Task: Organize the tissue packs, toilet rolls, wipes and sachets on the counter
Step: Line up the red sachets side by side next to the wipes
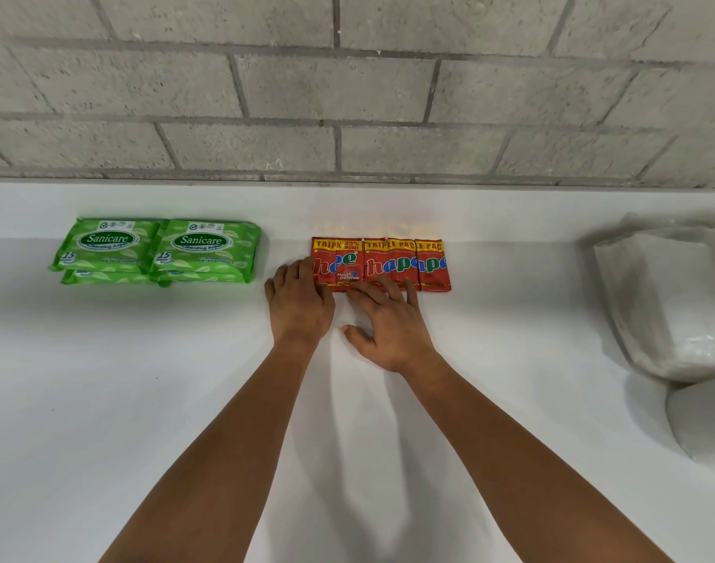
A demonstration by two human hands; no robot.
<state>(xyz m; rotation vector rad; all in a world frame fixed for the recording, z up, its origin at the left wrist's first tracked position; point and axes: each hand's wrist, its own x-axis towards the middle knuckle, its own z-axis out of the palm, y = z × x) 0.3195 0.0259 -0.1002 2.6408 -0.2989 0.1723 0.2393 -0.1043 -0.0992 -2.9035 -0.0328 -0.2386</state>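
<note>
Red sachets [392, 264] lie overlapped in a row on the white counter [144, 379], near the back wall. My left hand [299, 302] lies flat with its fingertips on the left end of the row. My right hand [388, 323] is spread flat, its fingers touching the front edge of the sachets. To the left, green wipes packs [156, 249] sit side by side in two small stacks. At the right edge stands a white plastic-wrapped tissue pack [668, 302], and a white toilet roll [705, 424] sits in front of it.
A grey block wall [347, 95] closes off the back of the counter. Bare counter stretches between the wipes and the sachets, between the sachets and the tissue pack, and across the front.
</note>
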